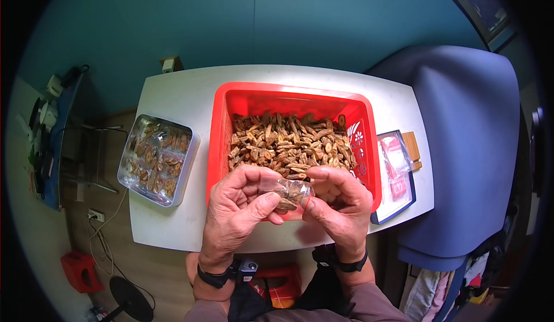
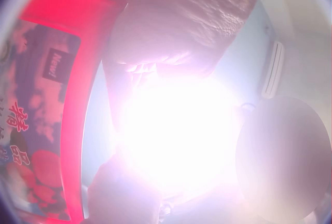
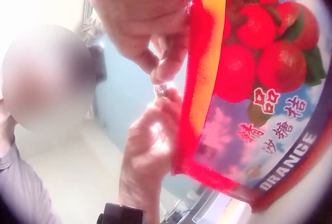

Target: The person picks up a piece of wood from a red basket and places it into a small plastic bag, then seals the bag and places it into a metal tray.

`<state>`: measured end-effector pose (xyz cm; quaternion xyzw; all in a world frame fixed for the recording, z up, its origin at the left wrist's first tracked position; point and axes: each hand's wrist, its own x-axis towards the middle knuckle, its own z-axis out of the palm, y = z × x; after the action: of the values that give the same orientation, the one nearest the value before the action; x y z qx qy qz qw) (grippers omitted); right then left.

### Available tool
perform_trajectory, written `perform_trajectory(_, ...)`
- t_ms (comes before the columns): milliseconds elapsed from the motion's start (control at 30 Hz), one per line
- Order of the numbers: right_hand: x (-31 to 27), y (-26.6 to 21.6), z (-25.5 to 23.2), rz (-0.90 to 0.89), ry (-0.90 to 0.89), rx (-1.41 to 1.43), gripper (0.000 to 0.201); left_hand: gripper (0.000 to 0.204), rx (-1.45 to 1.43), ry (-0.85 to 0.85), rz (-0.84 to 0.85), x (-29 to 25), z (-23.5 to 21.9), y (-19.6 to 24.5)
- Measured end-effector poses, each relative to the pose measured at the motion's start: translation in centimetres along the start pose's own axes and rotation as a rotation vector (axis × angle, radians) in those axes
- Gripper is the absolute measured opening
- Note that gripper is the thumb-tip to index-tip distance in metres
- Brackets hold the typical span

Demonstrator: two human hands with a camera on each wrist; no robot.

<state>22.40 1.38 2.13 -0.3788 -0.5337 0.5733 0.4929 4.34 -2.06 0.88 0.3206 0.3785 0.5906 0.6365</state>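
small clear bag [image 1: 295, 194] held up between both hands, over the near edge of the red basket [image 1: 217, 143]. a few brown pieces lie inside it, toward the bottom.

left hand [image 1: 234, 209]: fingers curled, thumb and fingers gripping the bag's left end. right hand [image 1: 344, 203]: thumb and forefinger bent round the other end, pinching it; remaining fingers folded in behind. right wrist view shows fingertips of both hands close together at a shiny bit of plastic. left wrist view mostly washed out by glare; grip cannot be read there.

basket sits mid-table, holding a broad heap of dried slices [image 1: 288, 143], brown bark with paler cut faces. its outer side carries printed fruit [image 3: 280, 67] and the word "orange".

to the left, a metal tin [image 1: 195, 159] with filled bags [image 1: 154, 161] of similar brown pieces. to the right, close by the basket, a shallow dark-edged box [image 1: 395, 214] with clear and red packets [image 1: 396, 163]; a wooden piece [image 1: 412, 146] just beside it.

all on the white table [image 1: 167, 229]. blue cover [image 1: 461, 120] over something at the table's right side. dark strap [image 1: 216, 277] on the left wrist, another on the right
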Motion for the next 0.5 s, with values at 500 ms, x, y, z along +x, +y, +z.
perform_trajectory(500,0.5,0.6,-1.6,-0.117,-0.233,-0.069,0.013,0.028,0.076,-0.169,-0.032,0.1,-0.6,0.0)
